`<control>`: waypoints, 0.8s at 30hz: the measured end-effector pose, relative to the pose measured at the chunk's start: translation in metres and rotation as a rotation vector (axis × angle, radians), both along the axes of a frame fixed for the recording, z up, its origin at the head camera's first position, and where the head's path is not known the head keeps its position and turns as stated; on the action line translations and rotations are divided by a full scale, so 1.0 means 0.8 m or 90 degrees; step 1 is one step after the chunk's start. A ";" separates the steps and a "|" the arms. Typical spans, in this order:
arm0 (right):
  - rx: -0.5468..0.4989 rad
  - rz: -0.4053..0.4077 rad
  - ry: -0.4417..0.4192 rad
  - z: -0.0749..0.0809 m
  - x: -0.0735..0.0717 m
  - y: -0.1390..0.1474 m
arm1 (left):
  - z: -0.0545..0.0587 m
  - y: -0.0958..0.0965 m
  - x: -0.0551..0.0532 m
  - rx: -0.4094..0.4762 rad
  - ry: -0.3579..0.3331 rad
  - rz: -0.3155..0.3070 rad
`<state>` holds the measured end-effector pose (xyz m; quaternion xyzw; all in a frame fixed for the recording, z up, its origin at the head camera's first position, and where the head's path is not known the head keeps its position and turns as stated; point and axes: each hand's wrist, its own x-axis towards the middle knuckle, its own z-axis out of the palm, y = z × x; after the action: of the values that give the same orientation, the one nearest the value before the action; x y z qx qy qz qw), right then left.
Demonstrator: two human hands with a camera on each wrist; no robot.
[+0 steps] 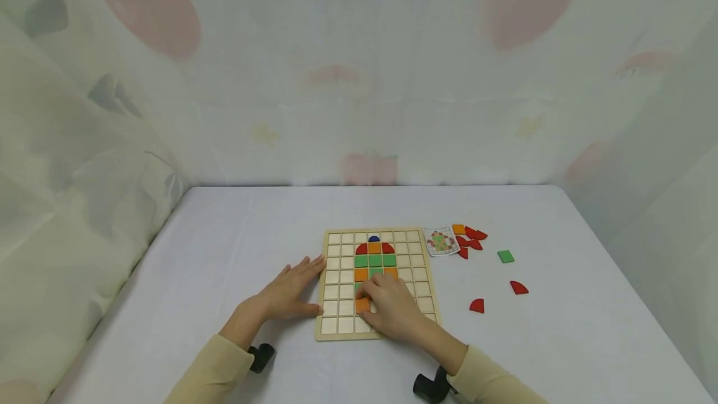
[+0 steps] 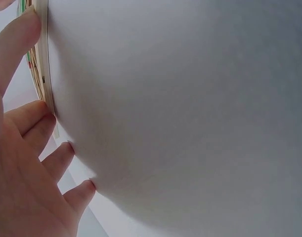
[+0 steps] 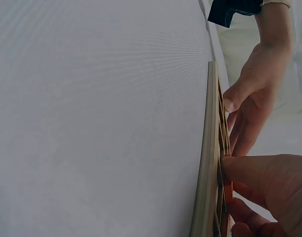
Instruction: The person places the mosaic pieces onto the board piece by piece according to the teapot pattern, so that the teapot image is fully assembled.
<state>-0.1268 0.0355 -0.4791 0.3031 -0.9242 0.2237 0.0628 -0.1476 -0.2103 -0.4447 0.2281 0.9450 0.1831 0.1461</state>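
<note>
A wooden grid board (image 1: 330,325) lies on the white table, with blue, red, orange and green tiles set in a column of its cells. My left hand (image 1: 286,295) rests against its left edge, fingers spread and fairly straight; thumb and fingertips meet the board's side (image 2: 44,74) in the left wrist view. Over the lower middle of the grid, my right hand (image 1: 395,307) pinches an orange square tile (image 1: 362,305) between thumb and fingers. The right wrist view shows this orange tile (image 3: 229,193) edge-on at the grid. The right hand covers part of the tile pattern.
A pattern card (image 1: 441,242) with a coloured design lies at the board's upper right. Beside it are an orange square (image 1: 459,229) and several red quarter-round tiles (image 1: 474,244). Farther right lie a green square (image 1: 506,257) and two more red pieces (image 1: 518,287).
</note>
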 end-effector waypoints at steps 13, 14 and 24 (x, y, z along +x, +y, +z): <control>-0.008 0.007 0.002 -0.001 0.001 0.000 | -0.002 0.000 0.000 -0.001 -0.003 0.005; -0.008 0.007 0.002 -0.001 0.002 0.000 | -0.002 0.000 0.000 -0.001 -0.003 0.005; -0.065 -0.009 0.003 0.002 0.002 0.016 | -0.001 0.001 -0.001 -0.008 -0.004 0.009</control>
<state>-0.1253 0.0483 -0.4777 0.2937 -0.9134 0.2696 0.0823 -0.1485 -0.2094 -0.4457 0.2197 0.9474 0.1788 0.1488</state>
